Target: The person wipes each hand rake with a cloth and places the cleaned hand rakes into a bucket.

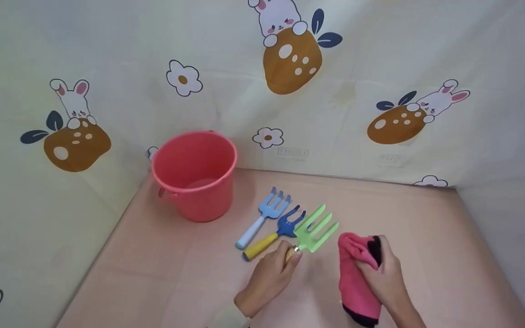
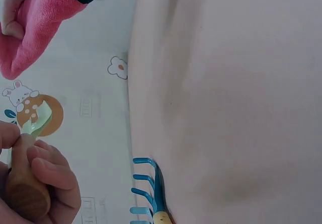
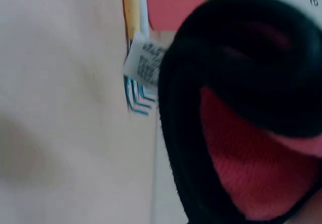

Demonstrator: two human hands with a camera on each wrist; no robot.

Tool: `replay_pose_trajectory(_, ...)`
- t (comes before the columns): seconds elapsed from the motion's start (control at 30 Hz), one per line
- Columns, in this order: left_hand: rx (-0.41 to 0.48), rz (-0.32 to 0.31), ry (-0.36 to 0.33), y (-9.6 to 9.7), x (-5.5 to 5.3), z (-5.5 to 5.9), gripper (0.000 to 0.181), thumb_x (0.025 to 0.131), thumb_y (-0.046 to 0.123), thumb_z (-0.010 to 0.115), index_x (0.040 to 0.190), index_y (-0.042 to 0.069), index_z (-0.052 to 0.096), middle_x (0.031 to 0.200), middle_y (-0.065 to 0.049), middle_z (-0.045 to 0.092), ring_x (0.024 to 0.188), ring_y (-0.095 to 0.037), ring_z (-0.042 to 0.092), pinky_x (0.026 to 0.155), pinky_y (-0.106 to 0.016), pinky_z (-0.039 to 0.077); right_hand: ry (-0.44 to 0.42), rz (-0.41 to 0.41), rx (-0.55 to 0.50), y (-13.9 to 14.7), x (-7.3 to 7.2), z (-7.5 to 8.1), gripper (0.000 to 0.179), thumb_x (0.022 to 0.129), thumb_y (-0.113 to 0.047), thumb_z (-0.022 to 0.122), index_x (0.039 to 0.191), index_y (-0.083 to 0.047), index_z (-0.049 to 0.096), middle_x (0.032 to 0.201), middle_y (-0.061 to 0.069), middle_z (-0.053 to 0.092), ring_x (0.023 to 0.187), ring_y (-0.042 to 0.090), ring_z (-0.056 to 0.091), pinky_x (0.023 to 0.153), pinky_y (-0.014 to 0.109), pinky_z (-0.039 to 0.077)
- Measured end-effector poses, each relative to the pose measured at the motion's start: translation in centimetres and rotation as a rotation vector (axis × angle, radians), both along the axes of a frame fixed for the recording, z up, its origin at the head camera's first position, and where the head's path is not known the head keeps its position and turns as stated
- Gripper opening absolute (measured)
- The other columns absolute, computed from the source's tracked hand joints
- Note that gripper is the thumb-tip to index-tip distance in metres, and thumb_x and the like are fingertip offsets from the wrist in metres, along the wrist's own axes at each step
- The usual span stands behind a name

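My left hand grips the wooden handle of a light green hand fork, its tines pointing up and to the right over the table. In my right hand is a pink towel-like cloth with black edging, bunched at its top and hanging down. The right wrist view shows the cloth's black border in loose folds and a white printed tag sticking out. Left of the green fork lie a dark blue hand fork with a yellow handle and a light blue hand rake.
A red bucket stands upright at the back left of the pinkish table, its handle hanging at the side. Behind and beside the table rise pale walls of printed sheet with rabbits, strawberries and flowers.
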State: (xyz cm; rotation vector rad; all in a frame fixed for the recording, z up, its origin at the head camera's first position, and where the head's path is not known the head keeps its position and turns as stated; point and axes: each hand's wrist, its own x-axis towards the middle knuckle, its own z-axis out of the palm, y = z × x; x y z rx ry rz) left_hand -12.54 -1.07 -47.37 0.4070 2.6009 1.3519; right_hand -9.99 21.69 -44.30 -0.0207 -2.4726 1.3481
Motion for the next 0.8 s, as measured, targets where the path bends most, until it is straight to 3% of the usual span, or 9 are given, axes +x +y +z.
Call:
replay_pose_trajectory(0.13, 0.033, -0.013, -0.012, 0.7, 0.4, -0.2, 0.04, 0.095, 0.055, 0.034, 0.102, 0.018, 0.046, 0.067, 0.007, 0.039, 0.058, -0.004, 0.041, 0.051, -0.019, 0.033, 0.111, 0.073, 0.024, -2.2, 0.7, -1.1, 0.031, 0.078, -0.003, 0.072, 0.105, -0.007, 0.056, 0.092, 0.005, 0.065, 0.077, 0.002, 0.055, 0.062, 0.023, 0.049)
replay_pose_trajectory(0.27, 0.0, -0.03, 0.02, 1.2, 0.7, -0.4, 0.037, 0.096, 0.053, 0.034, 0.104, 0.018, 0.044, 0.068, 0.008, 0.04, 0.058, -0.003, 0.041, 0.052, -0.018, 0.033, 0.132, 0.101, 0.088, -3.7, 0.7, -2.0, 0.031, 0.077, 0.001, 0.07, 0.104, -0.01, 0.059, 0.093, 0.004, 0.067, 0.078, 0.008, 0.06, 0.065, 0.023, 0.05)
replay_pose_trajectory(0.63, -0.026, -0.045, 0.183, 1.7, 1.3, -0.9, 0.038, 0.098, 0.05, 0.03, 0.101, 0.016, 0.046, 0.066, 0.01, 0.039, 0.055, 0.001, 0.036, 0.049, -0.016, 0.031, 0.049, 0.051, 0.173, -5.6, -0.4, -2.1, 0.028, 0.073, -0.004, 0.074, 0.098, -0.012, 0.064, 0.089, 0.006, 0.07, 0.073, 0.013, 0.064, 0.064, 0.026, 0.051)
replay_pose_trajectory(0.8, 0.003, -0.039, 0.188, 1.6, 1.2, -1.2, 0.038, 0.098, 0.05, 0.03, 0.1, 0.016, 0.048, 0.067, 0.012, 0.04, 0.056, 0.002, 0.037, 0.05, -0.015, 0.032, 0.005, 0.024, 0.174, -5.6, -0.8, -2.0, 0.026, 0.073, -0.006, 0.074, 0.096, -0.012, 0.063, 0.085, 0.007, 0.069, 0.068, 0.013, 0.06, 0.06, 0.026, 0.048)
